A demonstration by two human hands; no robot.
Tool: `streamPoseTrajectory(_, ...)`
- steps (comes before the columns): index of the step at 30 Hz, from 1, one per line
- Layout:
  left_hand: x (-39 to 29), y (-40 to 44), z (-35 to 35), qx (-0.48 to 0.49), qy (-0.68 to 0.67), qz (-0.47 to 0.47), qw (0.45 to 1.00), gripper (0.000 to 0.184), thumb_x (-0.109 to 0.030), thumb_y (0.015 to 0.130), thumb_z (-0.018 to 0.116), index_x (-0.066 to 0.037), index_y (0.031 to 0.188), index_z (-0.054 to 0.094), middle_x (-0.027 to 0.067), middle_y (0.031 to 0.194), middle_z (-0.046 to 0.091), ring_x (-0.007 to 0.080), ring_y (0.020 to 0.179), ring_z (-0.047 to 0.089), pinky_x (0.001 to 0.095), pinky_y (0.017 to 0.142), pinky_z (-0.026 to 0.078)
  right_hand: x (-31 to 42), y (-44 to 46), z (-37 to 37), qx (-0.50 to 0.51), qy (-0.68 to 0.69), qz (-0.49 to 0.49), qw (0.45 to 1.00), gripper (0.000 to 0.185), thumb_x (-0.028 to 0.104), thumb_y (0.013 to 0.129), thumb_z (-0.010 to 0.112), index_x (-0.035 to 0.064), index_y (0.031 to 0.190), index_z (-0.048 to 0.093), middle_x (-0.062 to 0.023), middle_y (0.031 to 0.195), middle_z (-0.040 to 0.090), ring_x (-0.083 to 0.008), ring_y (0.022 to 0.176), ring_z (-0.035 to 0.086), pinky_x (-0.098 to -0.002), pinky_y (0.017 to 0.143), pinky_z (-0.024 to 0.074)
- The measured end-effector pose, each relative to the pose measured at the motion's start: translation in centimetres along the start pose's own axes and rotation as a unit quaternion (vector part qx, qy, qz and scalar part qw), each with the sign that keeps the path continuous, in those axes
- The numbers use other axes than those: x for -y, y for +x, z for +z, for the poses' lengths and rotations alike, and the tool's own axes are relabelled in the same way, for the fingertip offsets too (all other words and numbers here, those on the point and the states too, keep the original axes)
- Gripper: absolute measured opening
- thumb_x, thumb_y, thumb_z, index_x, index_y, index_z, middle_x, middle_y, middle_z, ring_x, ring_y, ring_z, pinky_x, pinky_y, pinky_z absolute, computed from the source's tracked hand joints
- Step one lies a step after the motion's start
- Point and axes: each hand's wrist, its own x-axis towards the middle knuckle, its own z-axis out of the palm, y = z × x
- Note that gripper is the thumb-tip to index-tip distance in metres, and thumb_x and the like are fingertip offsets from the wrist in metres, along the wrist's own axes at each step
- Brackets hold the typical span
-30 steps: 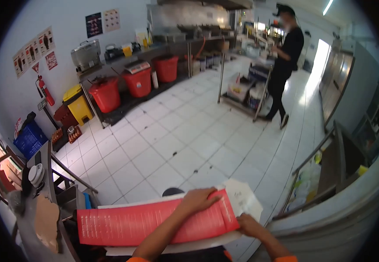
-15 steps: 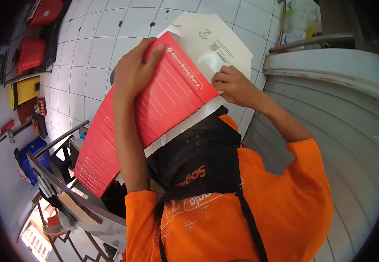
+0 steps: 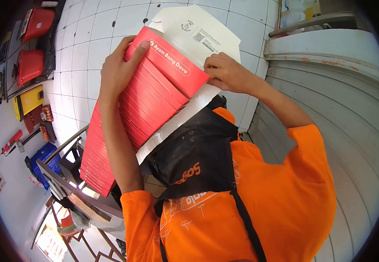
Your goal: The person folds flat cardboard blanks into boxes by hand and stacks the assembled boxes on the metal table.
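Observation:
A long row of nested red cardboard boxes lies slanted across the front of my body, its white flaps showing along the edge. The end box reads "Ayam Bang Dava", and a white lid flap with a printed code spreads out beyond it. My left hand grips the far edge of the end box, thumb on its red face. At the near corner of that box, my right hand has its fingers curled in and pressed together at the cardboard edge.
To the left are red bins, a yellow bin, a blue crate and a fire extinguisher. A table edge runs at lower left. On the right stands a ribbed grey surface; bottles sit at the upper right.
The view has tilted down from the room and the other person to my body and the boxes. Since the middle frame, both hands and the end box have shifted slightly left in view.

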Motion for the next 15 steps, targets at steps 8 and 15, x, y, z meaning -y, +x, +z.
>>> streamPoseTrajectory(8, 0.3, -0.5, 0.4, -0.046, 0.050, 0.023, 0.997, 0.069, -0.075, 0.095, 0.056, -0.019, 0.133, 0.071, 0.0130, 0.100, 0.080, 0.0315, 0.089, 0.078, 0.0426, 0.085, 0.059, 0.7, 0.2, 0.2, -0.031, -0.020, -0.015, 0.999, 0.017, 0.014, 0.085, 0.081, 0.0137, 0.096, 0.068, 0.0010, 0.094, 0.056, -0.0188, 0.091, 0.058, -0.0365, 0.083, 0.0417)
streamPoseTrajectory(15, 0.0, -0.6, 0.3, -0.054, 0.062, 0.020, 0.996, 0.068, -0.075, 0.094, 0.057, -0.019, 0.131, 0.072, 0.0132, 0.099, 0.080, 0.0336, 0.091, 0.077, 0.0436, 0.085, 0.058, 1.4, 0.2, 0.5, -0.042, -0.047, 0.010, 0.998, 0.018, 0.012, 0.083, 0.081, 0.0130, 0.095, 0.067, 0.0012, 0.095, 0.057, -0.0189, 0.091, 0.058, -0.0358, 0.083, 0.0415)
